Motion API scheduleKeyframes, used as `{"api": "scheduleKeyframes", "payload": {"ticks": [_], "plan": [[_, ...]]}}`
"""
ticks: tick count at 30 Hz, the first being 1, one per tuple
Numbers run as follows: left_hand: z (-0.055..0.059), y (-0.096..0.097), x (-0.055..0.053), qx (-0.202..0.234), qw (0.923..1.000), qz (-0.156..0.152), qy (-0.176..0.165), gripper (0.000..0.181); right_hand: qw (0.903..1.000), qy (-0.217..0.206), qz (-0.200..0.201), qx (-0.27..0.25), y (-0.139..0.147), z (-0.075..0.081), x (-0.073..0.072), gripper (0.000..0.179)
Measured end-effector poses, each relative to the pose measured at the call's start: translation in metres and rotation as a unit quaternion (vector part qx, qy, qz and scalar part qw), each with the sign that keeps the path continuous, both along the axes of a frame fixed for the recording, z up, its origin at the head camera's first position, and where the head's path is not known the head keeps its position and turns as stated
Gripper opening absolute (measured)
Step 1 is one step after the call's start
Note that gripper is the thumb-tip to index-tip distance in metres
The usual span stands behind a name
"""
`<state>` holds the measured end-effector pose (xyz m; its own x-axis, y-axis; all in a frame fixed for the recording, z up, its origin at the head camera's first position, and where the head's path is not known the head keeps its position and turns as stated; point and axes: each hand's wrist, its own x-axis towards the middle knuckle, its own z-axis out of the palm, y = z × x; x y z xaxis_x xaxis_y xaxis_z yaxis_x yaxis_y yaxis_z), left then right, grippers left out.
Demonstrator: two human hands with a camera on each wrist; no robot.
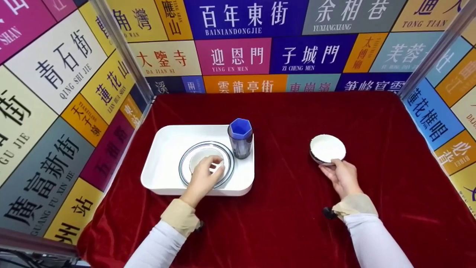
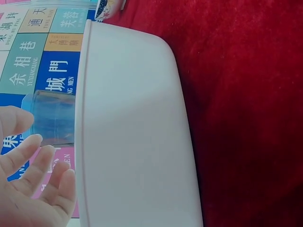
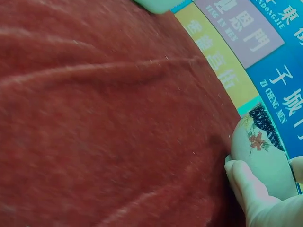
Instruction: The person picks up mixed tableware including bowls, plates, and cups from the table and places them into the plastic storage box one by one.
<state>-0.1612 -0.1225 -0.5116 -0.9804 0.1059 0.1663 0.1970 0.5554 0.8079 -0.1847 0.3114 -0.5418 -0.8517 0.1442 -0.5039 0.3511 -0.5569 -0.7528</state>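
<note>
My right hand (image 1: 343,176) grips a small white bowl (image 1: 327,149) by its near rim, thumb on top and fingers beneath. In the right wrist view the bowl (image 3: 258,156) shows a dark patterned band and a red flower outside. Over a white tray (image 1: 160,156) hovers my left hand (image 1: 203,175), fingers loosely bent and holding nothing. Below it, inside the tray, lies a round clear glass dish (image 1: 182,167) with a whitish round piece (image 1: 199,155) in its middle, partly hidden by the hand. A bluish translucent cup (image 1: 241,145) stands at the tray's right side.
Dark red velvet cloth (image 1: 290,208) covers the table. Panels with coloured lettering (image 1: 238,56) wall the back and both sides, and metal posts (image 1: 124,48) stand at the corners. The tray's high side wall (image 2: 132,127) fills much of the left wrist view.
</note>
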Motion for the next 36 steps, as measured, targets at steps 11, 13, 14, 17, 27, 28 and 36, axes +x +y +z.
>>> {"api": "scheduleKeyframes", "payload": {"ticks": [11, 13, 14, 17, 27, 28, 36], "plan": [[0.000, 0.004, -0.003, 0.018, 0.9998, -0.009, -0.004, 0.035, 0.9975, 0.024, 0.055, 0.037, -0.027, -0.005, 0.021, 0.063], [0.001, 0.005, -0.002, 0.021, 0.9997, -0.006, -0.007, 0.035, 0.9965, 0.030, 0.064, 0.045, -0.032, -0.005, 0.024, 0.062], [0.001, 0.006, -0.002, 0.025, 0.9996, -0.006, -0.009, 0.035, 0.9959, 0.033, 0.068, 0.049, -0.034, -0.005, 0.026, 0.061], [0.002, 0.008, -0.001, 0.027, 0.9996, -0.005, -0.012, 0.035, 0.9944, 0.038, 0.079, 0.059, -0.042, -0.003, 0.030, 0.060], [0.003, 0.019, 0.001, 0.021, 0.9997, -0.014, -0.002, 0.032, 0.9872, 0.065, 0.115, 0.089, -0.076, 0.012, 0.046, 0.050], [0.003, 0.020, 0.001, 0.025, 0.9996, -0.014, -0.005, 0.033, 0.9864, 0.069, 0.119, 0.090, -0.079, 0.013, 0.047, 0.049], [0.004, 0.035, 0.001, 0.043, 0.9982, -0.039, -0.015, 0.034, 0.9795, 0.091, 0.147, 0.103, -0.100, 0.024, 0.055, 0.044]]}}
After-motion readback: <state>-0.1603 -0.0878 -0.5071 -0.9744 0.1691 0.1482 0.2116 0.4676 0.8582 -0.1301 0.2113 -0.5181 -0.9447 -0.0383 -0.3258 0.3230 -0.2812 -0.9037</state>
